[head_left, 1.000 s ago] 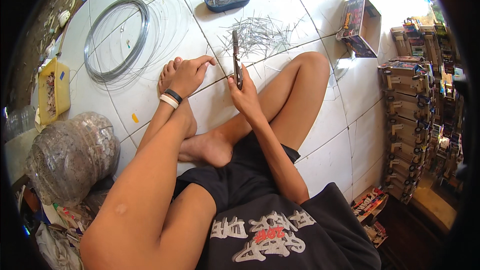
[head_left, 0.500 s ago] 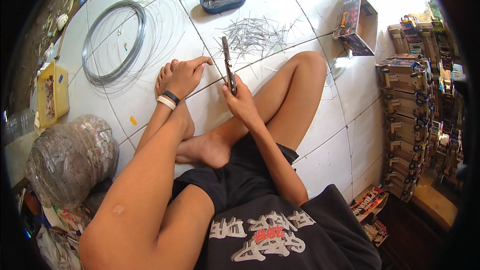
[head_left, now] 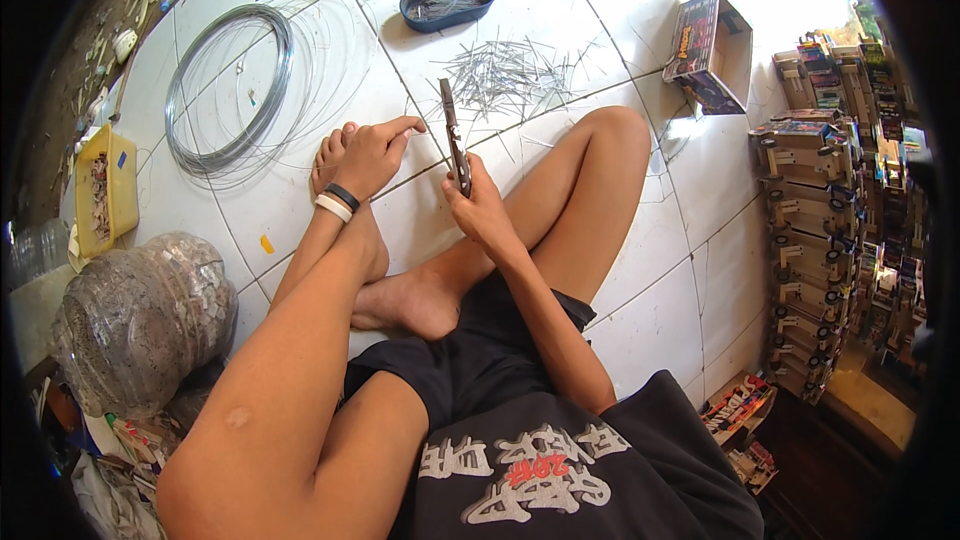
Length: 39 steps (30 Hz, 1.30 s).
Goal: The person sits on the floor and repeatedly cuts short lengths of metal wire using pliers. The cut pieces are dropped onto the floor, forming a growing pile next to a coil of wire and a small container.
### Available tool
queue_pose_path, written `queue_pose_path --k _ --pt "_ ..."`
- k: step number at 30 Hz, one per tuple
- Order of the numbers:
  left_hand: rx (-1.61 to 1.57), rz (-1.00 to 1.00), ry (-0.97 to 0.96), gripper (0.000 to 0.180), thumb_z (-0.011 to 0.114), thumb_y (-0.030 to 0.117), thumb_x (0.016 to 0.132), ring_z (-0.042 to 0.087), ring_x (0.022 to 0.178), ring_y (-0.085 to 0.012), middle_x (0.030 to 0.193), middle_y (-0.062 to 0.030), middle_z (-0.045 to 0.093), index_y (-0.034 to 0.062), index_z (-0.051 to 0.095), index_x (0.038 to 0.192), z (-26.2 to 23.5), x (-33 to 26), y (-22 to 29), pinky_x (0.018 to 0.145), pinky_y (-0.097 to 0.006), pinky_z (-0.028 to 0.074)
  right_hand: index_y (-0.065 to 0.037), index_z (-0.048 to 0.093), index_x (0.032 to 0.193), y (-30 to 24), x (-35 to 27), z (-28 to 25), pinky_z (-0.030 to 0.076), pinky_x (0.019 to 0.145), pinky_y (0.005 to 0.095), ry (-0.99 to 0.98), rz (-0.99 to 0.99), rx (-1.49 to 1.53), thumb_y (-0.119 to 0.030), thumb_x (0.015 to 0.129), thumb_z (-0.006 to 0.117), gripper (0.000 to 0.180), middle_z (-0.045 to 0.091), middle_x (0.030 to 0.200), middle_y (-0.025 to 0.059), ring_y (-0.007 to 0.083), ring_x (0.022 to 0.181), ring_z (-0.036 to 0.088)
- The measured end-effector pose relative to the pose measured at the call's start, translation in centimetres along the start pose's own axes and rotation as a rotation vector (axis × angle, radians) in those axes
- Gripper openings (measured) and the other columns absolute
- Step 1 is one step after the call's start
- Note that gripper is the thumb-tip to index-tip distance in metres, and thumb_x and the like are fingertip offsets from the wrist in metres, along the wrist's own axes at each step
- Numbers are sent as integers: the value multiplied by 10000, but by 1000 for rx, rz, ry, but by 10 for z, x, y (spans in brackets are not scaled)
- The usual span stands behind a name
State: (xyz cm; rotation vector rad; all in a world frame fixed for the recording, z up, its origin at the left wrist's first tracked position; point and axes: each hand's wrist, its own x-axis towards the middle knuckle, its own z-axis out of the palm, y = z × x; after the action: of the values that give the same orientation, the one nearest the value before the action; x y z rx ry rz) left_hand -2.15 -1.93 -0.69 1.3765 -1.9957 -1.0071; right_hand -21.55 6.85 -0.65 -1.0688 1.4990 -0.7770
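My right hand (head_left: 478, 202) grips a pair of dark pliers (head_left: 452, 130) by the handles. Their jaws point away from me, over the floor. My left hand (head_left: 372, 158), with a black and a white band at the wrist, rests on my foot (head_left: 328, 155). Its index finger stretches to the right, apart from the thumb, and I see nothing held there. Beyond the pliers a loose pile of short, straight wire pieces (head_left: 510, 78) lies on the white tiles. To the left of my left hand is a coil of silvery wire (head_left: 185, 90), with looser loops around it.
A dark blue oval tub (head_left: 448, 22) with wire pieces stands behind the pile. An open printed carton (head_left: 708, 55) is at the far right, near stacked toy vehicles (head_left: 808, 240). At left are a yellow bin (head_left: 122, 185) and a big clear plastic jar (head_left: 145, 325).
The pliers in my right hand have tipped very slightly to the left. My left hand stays in place on my foot.
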Motion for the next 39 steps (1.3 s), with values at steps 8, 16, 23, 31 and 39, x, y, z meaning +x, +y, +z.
queue_pose_path --k 8,16,23,31,39 --pt "-15 26 -1 249 537 141 1040 525 561 -192 674 -124 646 70 727 1185 4 2 -10 664 -366 471 -30 437 1390 -12 2 1 511 760 483 -7 100 -102 -115 993 618 444 659 934 248 363 781 672" --pt "28 -53 -27 235 537 151 1047 456 542 -164 584 -88 532 80 727 1166 -2 -2 -3 622 -357 424 40 390 1477 -5 12 11 519 780 485 265 -77 -216 -88 1010 601 529 685 967 263 394 852 682" --pt "-30 4 38 238 537 157 1049 429 541 -149 571 -73 504 86 731 1168 1 1 -2 604 -342 408 -41 374 1568 4 -4 4 509 710 302 46 -156 36 -72 1035 600 580 684 1084 97 121 798 589" --pt "-27 -51 -21 249 526 142 1037 699 799 -278 898 -158 752 77 727 1170 2 -1 -10 818 -387 522 -59 366 1587 6 -5 -2 510 750 305 -22 -147 -29 -73 1025 608 612 655 1059 102 145 822 592" --pt "-63 -47 -13 230 530 160 1033 732 838 -323 922 -173 760 83 729 1120 -1 -1 1 827 -410 525 3 407 1555 0 8 0 511 750 337 136 -221 -33 -67 1006 625 595 653 905 87 170 803 608"
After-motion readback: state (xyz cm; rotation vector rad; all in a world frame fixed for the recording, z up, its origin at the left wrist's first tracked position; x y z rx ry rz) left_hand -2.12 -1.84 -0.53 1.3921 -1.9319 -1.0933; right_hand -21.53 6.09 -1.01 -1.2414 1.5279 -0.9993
